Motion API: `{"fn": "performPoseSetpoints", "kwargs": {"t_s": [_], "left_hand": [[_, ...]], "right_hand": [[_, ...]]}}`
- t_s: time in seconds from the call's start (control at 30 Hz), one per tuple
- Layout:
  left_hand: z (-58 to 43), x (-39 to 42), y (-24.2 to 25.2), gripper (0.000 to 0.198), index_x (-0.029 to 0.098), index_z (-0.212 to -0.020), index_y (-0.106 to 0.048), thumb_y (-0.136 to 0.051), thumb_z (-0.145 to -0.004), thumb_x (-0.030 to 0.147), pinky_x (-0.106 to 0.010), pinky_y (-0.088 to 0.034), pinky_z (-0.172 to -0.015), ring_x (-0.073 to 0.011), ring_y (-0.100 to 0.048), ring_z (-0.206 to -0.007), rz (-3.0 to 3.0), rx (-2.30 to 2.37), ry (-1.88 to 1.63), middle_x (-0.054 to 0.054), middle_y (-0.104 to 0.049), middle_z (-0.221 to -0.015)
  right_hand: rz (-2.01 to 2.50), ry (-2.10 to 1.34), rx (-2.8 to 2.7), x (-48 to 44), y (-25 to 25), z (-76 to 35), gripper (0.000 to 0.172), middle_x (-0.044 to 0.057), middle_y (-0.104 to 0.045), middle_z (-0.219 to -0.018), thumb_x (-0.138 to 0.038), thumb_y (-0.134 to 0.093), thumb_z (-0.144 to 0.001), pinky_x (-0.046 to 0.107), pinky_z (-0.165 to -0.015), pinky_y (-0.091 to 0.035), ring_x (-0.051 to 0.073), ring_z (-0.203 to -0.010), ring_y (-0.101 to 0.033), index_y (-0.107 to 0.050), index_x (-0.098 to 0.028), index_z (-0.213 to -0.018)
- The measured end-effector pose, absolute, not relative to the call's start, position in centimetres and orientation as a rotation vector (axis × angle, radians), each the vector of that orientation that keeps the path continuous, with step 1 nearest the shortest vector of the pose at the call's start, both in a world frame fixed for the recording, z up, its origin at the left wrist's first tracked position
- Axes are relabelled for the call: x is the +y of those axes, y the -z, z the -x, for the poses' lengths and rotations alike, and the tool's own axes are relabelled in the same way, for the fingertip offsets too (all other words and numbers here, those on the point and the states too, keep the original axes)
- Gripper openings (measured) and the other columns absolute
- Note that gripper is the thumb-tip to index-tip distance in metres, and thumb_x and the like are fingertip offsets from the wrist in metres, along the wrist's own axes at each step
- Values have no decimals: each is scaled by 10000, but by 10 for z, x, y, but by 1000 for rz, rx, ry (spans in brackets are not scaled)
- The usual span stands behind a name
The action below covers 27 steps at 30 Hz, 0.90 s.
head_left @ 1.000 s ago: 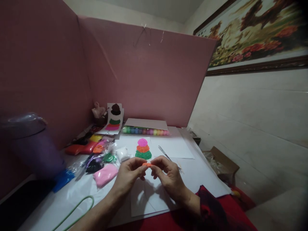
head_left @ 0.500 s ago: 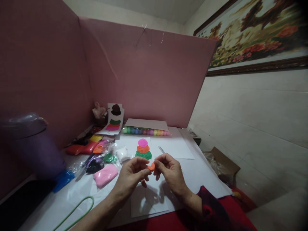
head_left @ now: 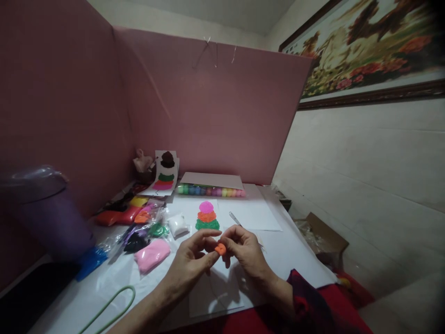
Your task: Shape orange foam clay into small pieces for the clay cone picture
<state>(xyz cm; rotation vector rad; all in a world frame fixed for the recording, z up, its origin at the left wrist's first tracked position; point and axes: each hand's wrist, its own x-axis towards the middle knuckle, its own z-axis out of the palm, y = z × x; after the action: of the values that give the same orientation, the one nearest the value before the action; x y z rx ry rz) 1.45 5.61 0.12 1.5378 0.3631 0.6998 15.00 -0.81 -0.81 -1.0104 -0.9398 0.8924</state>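
Between the fingertips of both hands is a small lump of orange modelling clay [head_left: 220, 249], held above the white paper near the table's front. My left hand [head_left: 195, 253] pinches it from the left, thumb below. From the other side my right hand [head_left: 245, 248] grips it with thumb and forefinger. Just beyond the hands lies a sheet with a stacked shape [head_left: 207, 216] of pink, orange and green clay. A slim metal tool [head_left: 234, 217] rests to its right, its lower part partly hidden by my right hand.
Bags of coloured clay, such as a pink bag [head_left: 153, 255] and a white bag [head_left: 178, 225], lie at the left. Behind stand a row of coloured pots [head_left: 211, 190] and a picture card [head_left: 166, 174]. A purple bin [head_left: 52, 208] is far left; a cardboard box [head_left: 327, 236] sits right.
The orange clay has been turned and pressed into a rounder, folded lump, slightly lower than before. My fingers have shifted around it; the other things stay in place.
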Motion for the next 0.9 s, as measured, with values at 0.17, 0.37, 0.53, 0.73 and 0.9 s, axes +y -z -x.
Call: {"fn": "performPoseSetpoints", "kwargs": {"t_s": [0.17,0.37,0.53,0.73,0.9], "left_hand": [[-14,55,-6,155,159,-828,-601,-628,-762,297,-207,-398,-467,-150,-570,-622,-1590,396,-742,-47,-660,-710],[-14,56,-2,133,158,-726,-587,-643,-740,278,-196,-401,-445,-117,-523,-570,-1625,502,-829,-1,-583,-668],[-14,58,-3,163,163,-807,-578,-650,-738,293,-216,-445,-444,-136,-556,-596,-1453,401,-800,-2,-578,-691],[-15,60,-6,253,129,-864,-618,-659,-735,342,-241,-463,-457,-120,-536,-493,-1346,395,-704,-7,-591,-585],[-14,61,-2,212,115,-780,-632,-656,-744,323,-235,-449,-471,-103,-508,-470,-1337,396,-710,5,-567,-529]], "right_hand": [[977,-932,-987,-7,10,-152,359,-20,-565,-515,-491,-632,-752,198,-386,-430,88,-406,-511,-563,-141,-710],[997,-913,-1010,-9,5,-149,310,-20,-597,-596,-335,-796,-599,214,-438,-461,113,-502,-554,-593,-149,-741],[993,-810,-1065,-12,4,-146,179,-18,-593,-566,-295,-706,-723,214,-439,-466,115,-496,-562,-605,-150,-751],[1072,-511,-1227,-16,9,-147,67,8,-586,-712,-233,-666,-759,232,-483,-477,125,-577,-550,-629,-177,-764],[1154,-284,-1368,-19,8,-148,207,4,-588,-763,-165,-695,-728,265,-576,-487,139,-624,-554,-600,-206,-907]]}}
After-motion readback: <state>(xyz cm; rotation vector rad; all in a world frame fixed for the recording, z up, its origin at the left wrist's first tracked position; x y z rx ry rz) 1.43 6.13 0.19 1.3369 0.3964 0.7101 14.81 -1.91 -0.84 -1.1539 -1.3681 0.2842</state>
